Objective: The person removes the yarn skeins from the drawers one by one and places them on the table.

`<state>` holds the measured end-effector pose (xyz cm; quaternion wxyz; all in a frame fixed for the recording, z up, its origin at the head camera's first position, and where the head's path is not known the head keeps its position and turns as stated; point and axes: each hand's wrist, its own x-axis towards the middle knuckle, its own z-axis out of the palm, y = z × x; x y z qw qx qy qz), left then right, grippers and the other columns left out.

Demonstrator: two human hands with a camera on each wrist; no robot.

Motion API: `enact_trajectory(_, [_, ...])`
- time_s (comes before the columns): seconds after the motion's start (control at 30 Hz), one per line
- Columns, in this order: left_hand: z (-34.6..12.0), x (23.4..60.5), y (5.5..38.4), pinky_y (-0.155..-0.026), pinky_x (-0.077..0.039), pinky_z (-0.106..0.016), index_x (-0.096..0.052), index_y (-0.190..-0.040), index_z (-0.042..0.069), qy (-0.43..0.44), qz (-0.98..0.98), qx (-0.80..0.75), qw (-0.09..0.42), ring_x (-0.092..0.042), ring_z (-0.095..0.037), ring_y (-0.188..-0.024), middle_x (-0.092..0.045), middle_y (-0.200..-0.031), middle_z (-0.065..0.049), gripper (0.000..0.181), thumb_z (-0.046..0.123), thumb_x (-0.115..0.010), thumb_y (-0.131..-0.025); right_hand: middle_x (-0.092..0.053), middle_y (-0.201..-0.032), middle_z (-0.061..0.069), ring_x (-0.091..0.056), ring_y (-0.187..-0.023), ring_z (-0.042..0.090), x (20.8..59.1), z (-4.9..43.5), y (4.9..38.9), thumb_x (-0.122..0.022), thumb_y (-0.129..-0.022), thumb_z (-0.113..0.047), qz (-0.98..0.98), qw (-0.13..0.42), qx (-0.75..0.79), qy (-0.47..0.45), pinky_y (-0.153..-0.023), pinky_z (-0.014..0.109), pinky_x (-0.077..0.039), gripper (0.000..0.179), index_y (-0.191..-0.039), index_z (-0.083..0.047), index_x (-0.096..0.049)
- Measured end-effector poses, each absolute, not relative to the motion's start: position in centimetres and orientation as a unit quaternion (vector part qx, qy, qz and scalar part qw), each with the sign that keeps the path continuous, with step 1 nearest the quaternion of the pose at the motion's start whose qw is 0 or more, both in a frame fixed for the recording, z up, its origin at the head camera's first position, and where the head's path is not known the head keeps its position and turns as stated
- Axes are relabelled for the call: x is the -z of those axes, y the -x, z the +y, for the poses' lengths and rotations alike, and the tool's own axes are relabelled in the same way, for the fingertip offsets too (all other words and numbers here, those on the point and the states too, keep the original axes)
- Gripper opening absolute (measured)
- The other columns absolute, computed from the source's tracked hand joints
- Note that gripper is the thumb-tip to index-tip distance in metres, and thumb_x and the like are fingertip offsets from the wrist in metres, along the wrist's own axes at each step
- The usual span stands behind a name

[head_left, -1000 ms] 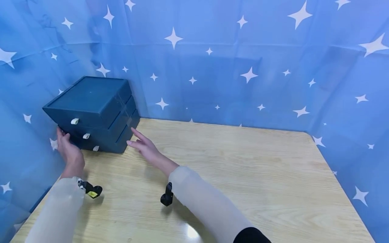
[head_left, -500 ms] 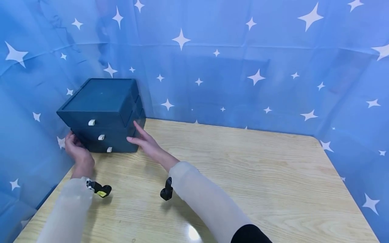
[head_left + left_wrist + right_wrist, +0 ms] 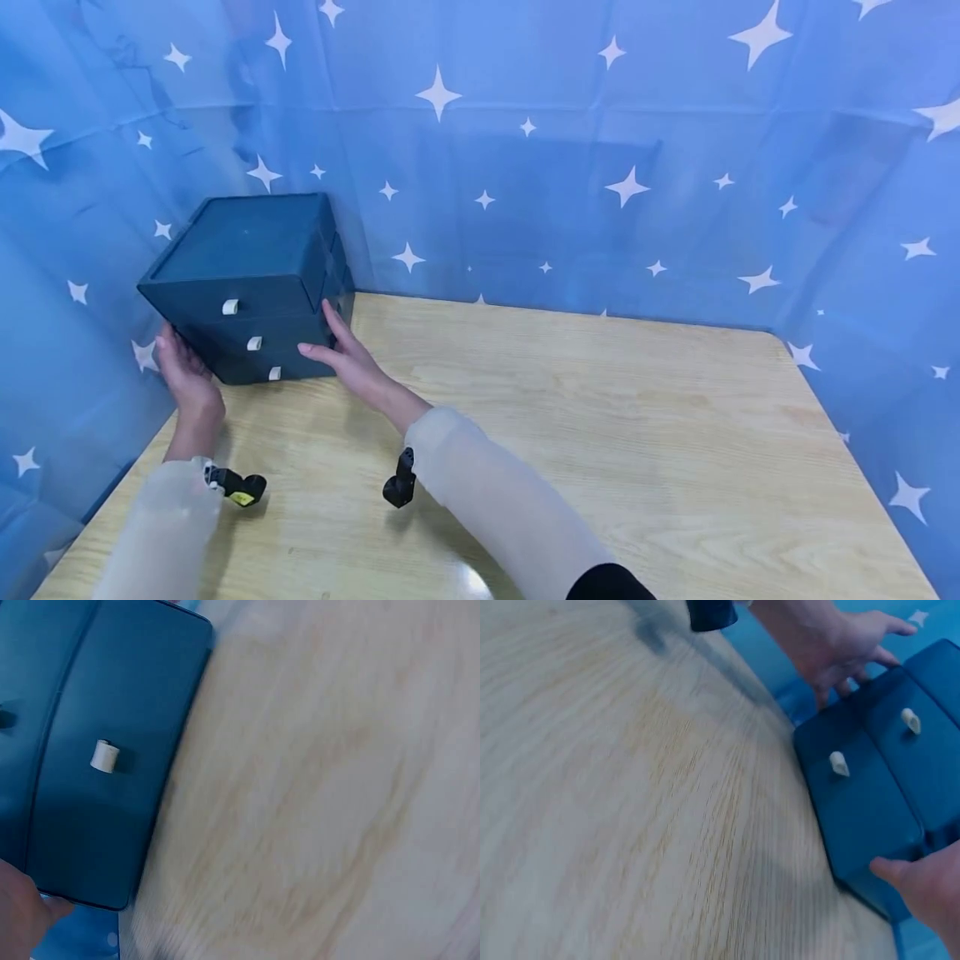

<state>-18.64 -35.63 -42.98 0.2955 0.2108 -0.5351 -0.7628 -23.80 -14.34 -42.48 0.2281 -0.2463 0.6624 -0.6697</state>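
A dark blue cabinet [image 3: 240, 242] with three stacked drawers and small white pull tabs stands at the table's left back corner. My left hand [image 3: 187, 375] touches its lower left side with the fingers extended; in the right wrist view this left hand [image 3: 840, 656] lies along that side, thumb apart. On the opposite side, my right hand [image 3: 356, 362] rests its extended fingers on the cabinet's right face, the thumb near the front edge. In the left wrist view the bottom drawer's tab [image 3: 104, 756] shows close up, with part of my left hand [image 3: 22, 915] in the lower corner.
The light wood table [image 3: 600, 433] extends to the right of the cabinet. A blue cloth with white stars [image 3: 487, 167] hangs behind and on both sides, close to the cabinet's left and back. Each wrist carries a small black camera [image 3: 240, 487].
The cabinet has turned so that its front faces me more, and its left front corner has shifted right. My right hand has come onto its right side; my left hand stays on the left side.
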Motion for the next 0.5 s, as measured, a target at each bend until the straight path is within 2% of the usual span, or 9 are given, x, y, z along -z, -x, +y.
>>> enact_trajectory(0.13, [-35.4,43.2,18.1,-0.127,0.0,-0.024,-0.012,-0.163,0.034,-0.216,-0.529,0.771,0.281,-0.002,-0.003,-0.157,-0.004,-0.171,0.015,0.058,0.05,-0.012,-0.108,-0.001,-0.17,-0.019,-0.002,-0.159,0.012,42.6,-14.2,23.2,-0.056,-0.101,-0.042,0.673,0.221,0.668,0.226,-0.128,0.052,-0.016,0.075,-0.156,-0.055,-0.007])
enact_trajectory(0.3, [-35.1,43.1,17.8,-0.13,0.002,-0.036,-0.013,-0.163,0.032,-0.217,-0.566,0.749,0.267,-0.002,-0.011,-0.159,-0.005,-0.172,0.009,0.061,0.047,-0.034,-0.108,-0.01,-0.169,-0.02,-0.012,-0.159,0.018,42.6,-13.6,22.8,-0.061,-0.098,-0.046,0.703,0.183,0.654,0.209,-0.126,0.054,-0.023,0.077,-0.153,-0.06,-0.009])
enact_trajectory(0.37, [-35.0,43.1,17.7,-0.13,-0.003,-0.036,-0.016,-0.162,0.029,-0.216,-0.603,0.721,0.266,-0.009,-0.012,-0.158,-0.009,-0.172,0.005,0.062,0.045,-0.04,-0.107,-0.016,-0.168,-0.02,-0.018,-0.158,0.02,42.7,-13.3,22.7,-0.064,-0.096,-0.049,0.723,0.155,0.642,0.203,-0.123,0.054,-0.028,0.077,-0.153,-0.06,-0.012])
enact_trajectory(0.43, [-34.9,43.3,17.5,-0.129,-0.012,-0.03,-0.019,-0.161,0.03,-0.222,-0.641,0.686,0.264,-0.02,-0.011,-0.152,-0.016,-0.17,0.001,0.06,0.043,-0.043,-0.107,-0.021,-0.167,-0.018,-0.024,-0.156,0.021,42.8,-12.9,22.6,-0.067,-0.094,-0.05,0.734,0.129,0.636,0.2,-0.121,0.051,-0.035,0.078,-0.153,-0.058,-0.017])
enact_trajectory(0.47, [-34.9,43.4,17.4,-0.128,-0.015,-0.028,-0.022,-0.16,0.029,-0.222,-0.651,0.676,0.266,-0.025,-0.011,-0.149,-0.021,-0.169,-0.001,0.06,0.042,-0.045,-0.107,-0.024,-0.166,-0.017,-0.041,-0.148,0.022,42.9,-12.8,22.5,-0.068,-0.094,-0.048,0.735,0.116,0.638,0.2,-0.113,0.047,-0.045,0.077,-0.153,-0.057,-0.02])
enact_trajectory(0.5, [-35.0,43.4,17.2,-0.126,-0.019,-0.027,-0.025,-0.159,0.03,-0.222,-0.664,0.661,0.269,-0.029,-0.011,-0.143,-0.026,-0.167,-0.003,0.058,0.041,-0.045,-0.107,-0.026,-0.165,-0.018,-0.043,-0.147,0.021,43.0,-12.7,22.4,-0.068,-0.094,-0.048,0.735,0.106,0.639,0.199,-0.113,0.045,-0.046,0.075,-0.153,-0.055,-0.023])
